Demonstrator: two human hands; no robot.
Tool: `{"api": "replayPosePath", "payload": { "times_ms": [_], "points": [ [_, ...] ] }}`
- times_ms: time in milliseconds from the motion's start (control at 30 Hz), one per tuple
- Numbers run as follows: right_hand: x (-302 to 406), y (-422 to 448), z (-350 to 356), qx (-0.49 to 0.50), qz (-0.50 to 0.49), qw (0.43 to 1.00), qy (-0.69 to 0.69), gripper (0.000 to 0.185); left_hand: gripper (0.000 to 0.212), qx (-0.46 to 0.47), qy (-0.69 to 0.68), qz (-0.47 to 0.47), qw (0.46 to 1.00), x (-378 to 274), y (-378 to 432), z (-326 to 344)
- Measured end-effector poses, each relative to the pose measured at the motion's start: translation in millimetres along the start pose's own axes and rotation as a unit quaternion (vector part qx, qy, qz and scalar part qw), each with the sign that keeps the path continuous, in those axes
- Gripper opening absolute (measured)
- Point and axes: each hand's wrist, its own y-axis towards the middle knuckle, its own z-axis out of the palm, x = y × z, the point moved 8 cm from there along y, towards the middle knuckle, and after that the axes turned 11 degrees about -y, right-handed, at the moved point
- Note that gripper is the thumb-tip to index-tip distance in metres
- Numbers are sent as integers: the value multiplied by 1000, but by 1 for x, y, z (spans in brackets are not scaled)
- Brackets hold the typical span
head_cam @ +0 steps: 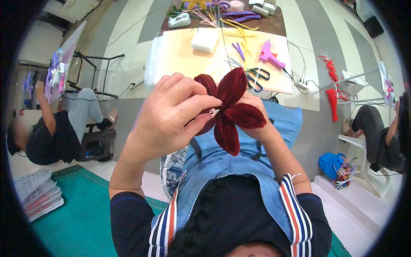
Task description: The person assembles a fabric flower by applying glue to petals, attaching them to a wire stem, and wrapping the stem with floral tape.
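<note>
A dark red flower (233,88) with plush, pipe-cleaner-like petals is held above my lap, its face turned up towards me. My right hand (257,104) supports it from behind; the petals cover most of those fingers, and the stem is hidden. My left hand (171,112) pinches a small bunch of pale-tipped stamens (214,111) between thumb and forefinger at the flower's centre. Its fingertips touch or nearly touch the petals there. Just beyond the flower lie dark-handled scissors (259,78) and a pink glue gun (269,56) with a glue stick in it.
Ahead is a table with a yellow sheet (176,57), a white foam block (205,41), a tape dispenser (179,20) and purple pipe cleaners (245,16). Cables cross the floor near a power strip (137,82). Other people sit at left (53,135) and right (372,131).
</note>
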Motion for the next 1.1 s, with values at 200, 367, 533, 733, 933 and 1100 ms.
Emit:
{"api": "replayPosePath", "payload": {
  "times_ms": [200, 367, 533, 733, 933, 1100],
  "points": [
    [-5, -6, 3, 7, 47, 998, 42, 25, 30, -24, -35, -22, 999, 2, 1, 5],
    [-16, -19, 4, 10, 178, 972, 153, 25, 30, -85, -257, -115, 956, 20, -1, -10],
    [-2, -15, 6, 84, 67, 994, 20, 33, 31, -26, -232, -138, 962, 35, 12, -12],
    [-6, -18, 8, 113, 104, 988, 33, 26, 23, 202, -307, -221, 903, 34, 10, 23],
    [2, -12, 8, 108, 88, 990, 33, 24, 20, 228, -309, -273, 882, 36, 7, 32],
    [-1, -13, 8, 116, 97, 988, 34, 26, 21, 218, -303, -308, 875, 37, 8, 33]
  ]
}}
